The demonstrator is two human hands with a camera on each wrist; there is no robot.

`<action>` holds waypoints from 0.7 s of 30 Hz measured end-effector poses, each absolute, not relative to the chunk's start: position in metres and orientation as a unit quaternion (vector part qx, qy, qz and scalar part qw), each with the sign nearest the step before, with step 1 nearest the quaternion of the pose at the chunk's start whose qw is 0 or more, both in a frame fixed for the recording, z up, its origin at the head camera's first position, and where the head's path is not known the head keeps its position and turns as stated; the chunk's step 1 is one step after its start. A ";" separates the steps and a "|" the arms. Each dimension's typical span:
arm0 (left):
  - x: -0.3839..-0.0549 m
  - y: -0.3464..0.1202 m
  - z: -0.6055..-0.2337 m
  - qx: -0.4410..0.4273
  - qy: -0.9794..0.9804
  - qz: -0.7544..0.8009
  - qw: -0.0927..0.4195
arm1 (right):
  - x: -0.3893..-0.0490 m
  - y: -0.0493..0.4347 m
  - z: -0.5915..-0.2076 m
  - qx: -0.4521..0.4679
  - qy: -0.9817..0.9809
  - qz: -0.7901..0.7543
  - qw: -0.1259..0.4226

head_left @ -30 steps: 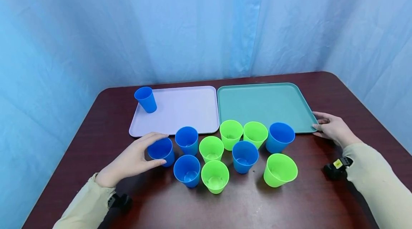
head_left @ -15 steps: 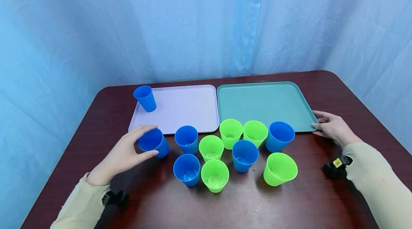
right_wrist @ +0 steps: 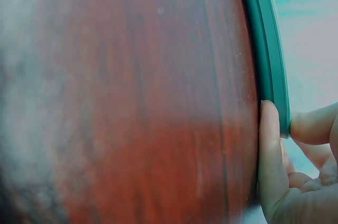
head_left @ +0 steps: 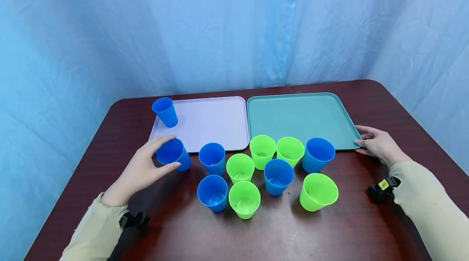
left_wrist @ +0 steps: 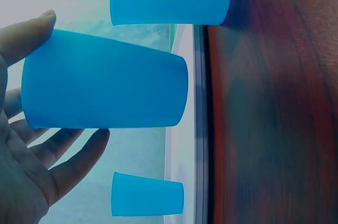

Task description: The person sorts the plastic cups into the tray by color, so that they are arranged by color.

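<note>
One blue cup [head_left: 174, 154] is held mouth up in the left hand [head_left: 143, 170], thumb on one side and fingers curved along the other. It is raised above the table [head_left: 278, 234], beside the near edge of the lilac tray [head_left: 212, 122]. The right hand [head_left: 382, 147] pinches the near right corner of the teal tray [head_left: 300, 118] between thumb and fingers. Between the hands, four other blue cups [head_left: 212, 194] and five green cups [head_left: 244, 200] stand upright in a loose group. Beyond the left hand, another cup [head_left: 165, 113] stands at the lilac tray's far left corner.

Behind the right hand, a black device [head_left: 377, 194] at the wrist carries a yellow label [head_left: 384, 186]; its marks are too small to read. The table surface is glossy, dark red-brown, wood-grained. Pale blue curtains [head_left: 234, 29] enclose it beyond and to either side of both hands.
</note>
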State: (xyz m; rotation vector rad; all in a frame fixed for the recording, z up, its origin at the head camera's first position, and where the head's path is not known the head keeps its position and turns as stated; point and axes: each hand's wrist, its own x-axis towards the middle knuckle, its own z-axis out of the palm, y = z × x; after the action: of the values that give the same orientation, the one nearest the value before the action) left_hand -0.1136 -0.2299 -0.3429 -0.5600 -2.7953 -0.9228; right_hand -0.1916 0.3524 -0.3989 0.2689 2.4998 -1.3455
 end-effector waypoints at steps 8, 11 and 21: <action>-0.123 -0.225 -0.342 -0.165 -0.929 -0.317 0.093 | -0.192 0.353 -0.399 0.093 0.866 -0.468 0.147; -0.129 -0.222 -0.343 -0.157 -0.927 -0.324 0.104 | -0.192 0.353 -0.398 0.095 0.866 -0.468 0.147; -0.149 -0.209 -0.344 -0.136 -0.919 -0.349 0.126 | -0.191 0.352 -0.399 0.097 0.866 -0.467 0.146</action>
State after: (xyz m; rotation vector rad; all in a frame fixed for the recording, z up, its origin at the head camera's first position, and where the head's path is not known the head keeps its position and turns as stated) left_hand -0.1488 -0.2092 -0.3443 -0.3966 -2.6756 -1.0173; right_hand -0.1913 0.3523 -0.3993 0.2785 2.4948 -1.3460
